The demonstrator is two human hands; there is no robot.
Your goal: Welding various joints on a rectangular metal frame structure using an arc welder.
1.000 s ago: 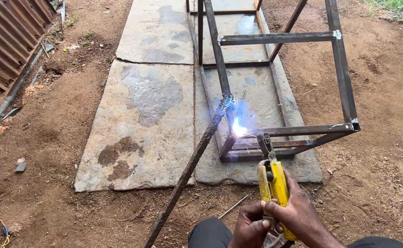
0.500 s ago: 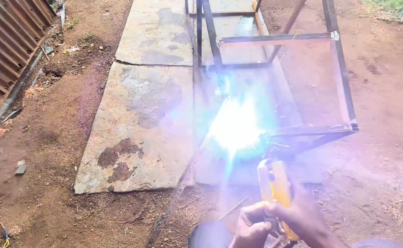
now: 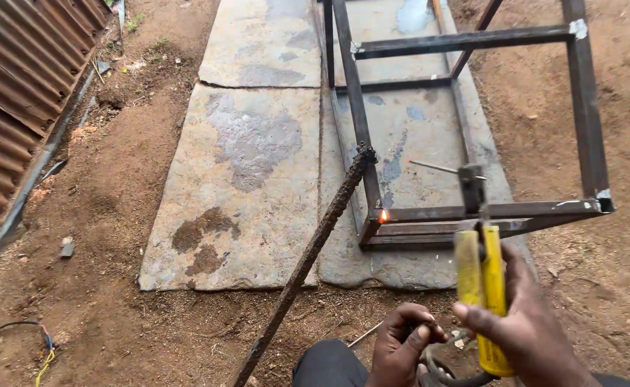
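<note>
yellow tool: the right hand (image 3: 526,333) is clamping the yellow holder (image 3: 481,294), its thin rod (image 3: 437,167) pointing left.
left hand: the left hand (image 3: 401,344) is curling shut around a dark cable (image 3: 437,369).
frame: the steel frame (image 3: 465,122) is standing on stone slabs (image 3: 243,186), glowing orange at its near corner.
bar: a rusty bar (image 3: 308,258) is leaning against the frame.

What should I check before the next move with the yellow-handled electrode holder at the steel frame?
1. Right hand grips the yellow-handled electrode holder: ok.
2. Thin welding rod clamped in the holder's jaws: ok.
3. Rod clear of the square-tube steel frame: ok, arc is out.
4. Welded corner joint cooled: not ok, it glows orange.
5. Rusty ribbed steel bar leaning on the frame upright: ok.
6. Left hand holding the dark cable: cannot tell.
</note>
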